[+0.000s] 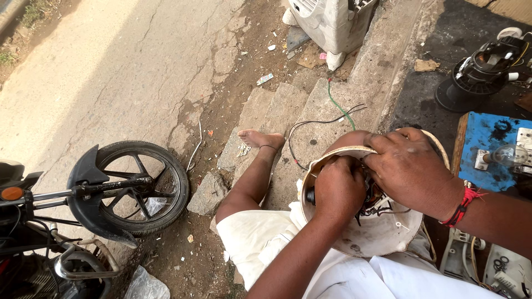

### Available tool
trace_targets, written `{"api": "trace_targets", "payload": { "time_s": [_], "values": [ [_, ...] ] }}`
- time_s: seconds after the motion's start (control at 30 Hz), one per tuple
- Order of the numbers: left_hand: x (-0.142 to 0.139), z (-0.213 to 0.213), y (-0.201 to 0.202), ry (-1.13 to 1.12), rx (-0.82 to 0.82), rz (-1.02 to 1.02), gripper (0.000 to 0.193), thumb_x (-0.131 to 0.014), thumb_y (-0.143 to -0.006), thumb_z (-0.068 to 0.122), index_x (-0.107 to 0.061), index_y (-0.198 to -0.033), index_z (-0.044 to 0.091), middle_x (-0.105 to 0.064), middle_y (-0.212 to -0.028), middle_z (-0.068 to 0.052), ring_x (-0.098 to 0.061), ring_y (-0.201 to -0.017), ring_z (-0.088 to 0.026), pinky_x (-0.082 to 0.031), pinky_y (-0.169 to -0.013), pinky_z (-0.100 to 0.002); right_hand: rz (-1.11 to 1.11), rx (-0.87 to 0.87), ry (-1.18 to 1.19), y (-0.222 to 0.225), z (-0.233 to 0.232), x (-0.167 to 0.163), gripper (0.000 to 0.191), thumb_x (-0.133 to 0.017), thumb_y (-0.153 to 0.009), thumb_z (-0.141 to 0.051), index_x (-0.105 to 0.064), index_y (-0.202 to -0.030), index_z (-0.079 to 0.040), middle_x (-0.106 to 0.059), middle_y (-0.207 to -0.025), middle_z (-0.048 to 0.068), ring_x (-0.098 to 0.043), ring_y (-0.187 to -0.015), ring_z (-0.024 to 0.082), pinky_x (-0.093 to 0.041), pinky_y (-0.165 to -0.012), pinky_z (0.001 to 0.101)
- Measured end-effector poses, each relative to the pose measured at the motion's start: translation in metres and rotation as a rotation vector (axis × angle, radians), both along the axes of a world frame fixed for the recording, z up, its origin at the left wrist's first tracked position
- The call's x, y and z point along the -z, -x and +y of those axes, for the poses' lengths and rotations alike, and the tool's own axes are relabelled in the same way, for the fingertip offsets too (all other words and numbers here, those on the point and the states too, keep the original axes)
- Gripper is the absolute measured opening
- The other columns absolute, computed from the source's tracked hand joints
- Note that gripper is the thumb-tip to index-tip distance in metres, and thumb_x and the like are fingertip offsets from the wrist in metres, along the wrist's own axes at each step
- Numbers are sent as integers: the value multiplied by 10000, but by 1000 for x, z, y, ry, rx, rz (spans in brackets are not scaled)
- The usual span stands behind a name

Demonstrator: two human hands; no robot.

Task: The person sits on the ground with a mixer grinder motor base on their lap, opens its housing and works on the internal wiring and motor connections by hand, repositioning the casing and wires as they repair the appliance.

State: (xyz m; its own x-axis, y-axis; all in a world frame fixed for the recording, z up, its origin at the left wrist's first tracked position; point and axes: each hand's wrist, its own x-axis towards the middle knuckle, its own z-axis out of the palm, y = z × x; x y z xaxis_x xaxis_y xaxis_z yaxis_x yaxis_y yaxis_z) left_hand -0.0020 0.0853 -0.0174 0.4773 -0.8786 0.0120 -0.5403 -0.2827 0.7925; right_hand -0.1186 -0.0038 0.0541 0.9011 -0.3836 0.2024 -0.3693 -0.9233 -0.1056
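- Two bare hands work inside a round, cream-coloured plastic housing (pixel 382 238) that rests on the lap, over white cloth (pixel 260 243); its smooth bowl is scuffed and dusty, and one edge is cut off behind the hands.
- Left hand (pixel 339 189) is clenched into a fist deep in the housing, grasping something dark; what it holds is hidden by the knuckles.
- Right hand (pixel 409 169) lies curled over the rim with fingers bent down onto the coil and wires (pixel 372 206); whether it grips them cannot be told. A red thread band (pixel 464 205) circles that wrist.
- Just right of the lap, white plastic parts (pixel 507 271) with cables are cut off by the frame edge.
- Beside them, a blue-painted board (pixel 487 141), chipped and stained black, carries a clear glass bulb (pixel 507 156) in a white holder.
- Left, a black motorcycle front wheel (pixel 141 185) with cast spokes and a mudguard stands on cracked concrete; its orange indicator (pixel 12 193) shows at the edge.
- A bare foot (pixel 260 138) rests on rough stone steps (pixel 288 111), where black and green wires (pixel 332 113) trail.
- Farther, a black fan base (pixel 482 72) sits on dark ground, partly hard to make out.
- Farthest, a grimy white plastic cooler (pixel 332 22) is cut off at the top, with small paper scraps (pixel 265 78) in the dirt nearby.
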Motion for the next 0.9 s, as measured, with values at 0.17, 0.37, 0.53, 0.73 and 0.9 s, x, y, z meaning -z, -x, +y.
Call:
{"api": "trace_targets", "payload": {
  "time_s": [0.17,0.37,0.53,0.73,0.9],
  "values": [
    [0,2,-1,39,5,-1,168,-643,-894,122,-739,-993,28,-733,-1014,-206,-695,-970,-402,-534,-860,-512,65,4,-24,1,-1,1,191,-706,-715,-152,-769,-887,-100,-677,-1103,103,-653,-943,295,-496,-826,476],
    [0,4,-2,52,13,-3,172,-645,-893,119,-740,-1006,31,-734,-1024,-202,-692,-982,-402,-532,-869,-509,145,-4,27,-2,0,-2,153,-680,-727,-169,-764,-841,-112,-670,-1123,94,-647,-933,274,-515,-793,458],
    [-1,5,0,68,-5,9,159,-653,-891,108,-732,-997,19,-731,-1016,-208,-689,-974,-408,-531,-856,-513,212,17,17,-4,1,-5,153,-675,-728,-184,-773,-831,-126,-664,-1115,81,-643,-937,265,-518,-788,458],
    [-3,4,1,40,-24,44,139,-657,-892,104,-749,-951,17,-741,-969,-211,-702,-936,-407,-538,-849,-508,196,38,28,-5,1,-2,150,-680,-739,-194,-765,-839,-121,-664,-1103,80,-646,-927,259,-524,-803,448],
    [-5,3,1,16,-36,64,146,-651,-880,94,-769,-933,25,-752,-948,-209,-717,-926,-394,-544,-859,-494,230,30,46,-6,2,-2,151,-689,-731,-201,-767,-844,-137,-661,-1098,72,-647,-927,253,-526,-792,441]
  ]
}}
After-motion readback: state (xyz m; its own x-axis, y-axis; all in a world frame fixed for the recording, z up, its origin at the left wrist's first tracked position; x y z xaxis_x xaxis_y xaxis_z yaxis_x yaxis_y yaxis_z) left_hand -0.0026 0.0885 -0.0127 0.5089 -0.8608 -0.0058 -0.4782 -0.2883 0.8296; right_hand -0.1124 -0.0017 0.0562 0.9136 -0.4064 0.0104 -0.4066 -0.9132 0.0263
